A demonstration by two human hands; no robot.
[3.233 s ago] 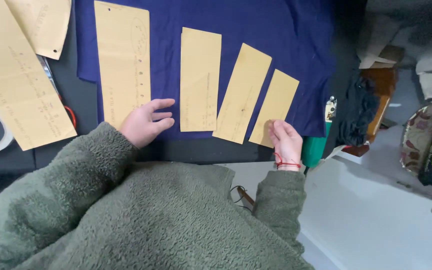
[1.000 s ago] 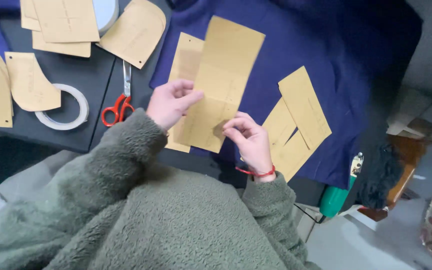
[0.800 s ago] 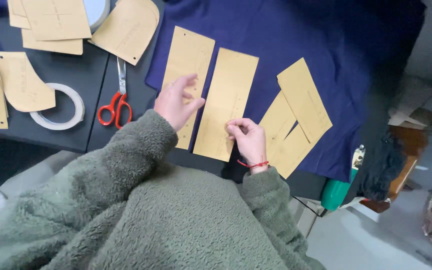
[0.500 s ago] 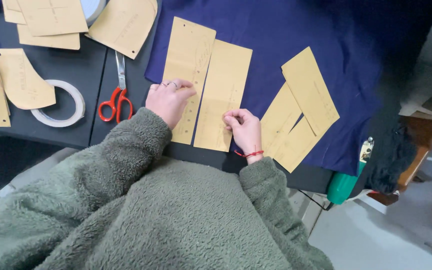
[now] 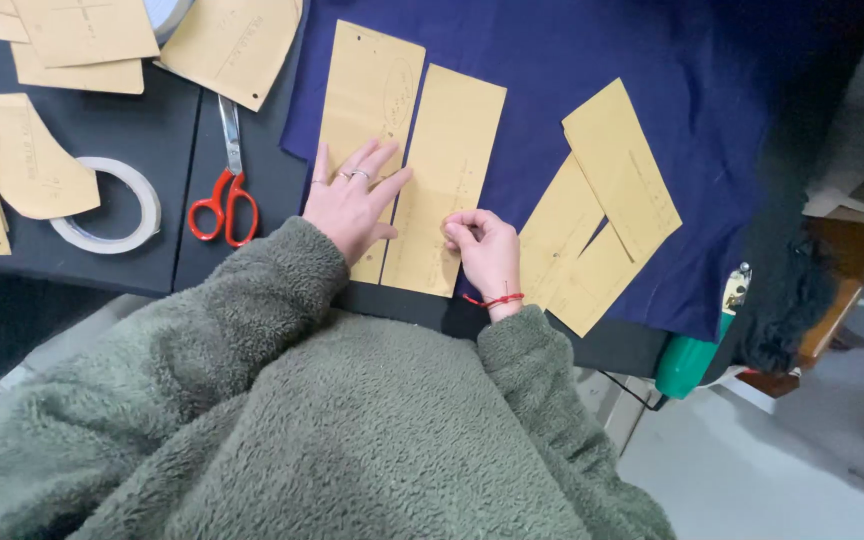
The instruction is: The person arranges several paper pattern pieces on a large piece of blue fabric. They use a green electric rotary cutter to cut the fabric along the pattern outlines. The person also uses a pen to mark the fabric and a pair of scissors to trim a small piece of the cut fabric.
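Note:
Navy blue cloth (image 5: 572, 60) covers a dark table. On it lie two long tan paper pattern strips side by side: a left strip with punched holes (image 5: 367, 90) and a right strip (image 5: 452, 150). My left hand (image 5: 350, 200) lies flat with its fingers spread on the left strip's lower part, one finger reaching the right strip. My right hand (image 5: 480, 250) has its fingers curled, pinching the right strip's near right edge. Right of it, overlapping shorter tan strips (image 5: 602, 205) rest on the cloth.
Red-handled scissors (image 5: 224, 190) and a roll of clear tape (image 5: 107, 205) lie on the dark table (image 5: 182, 260) to the left. More tan pattern pieces (image 5: 27, 155) sit at the far left and top left. A green object (image 5: 687, 365) hangs at the table's right edge.
The wide strip I held up a second ago now lies flat beside the holed strip. My left hand opened out flat over the left strip. The shorter strips were gathered into an overlapping pile.

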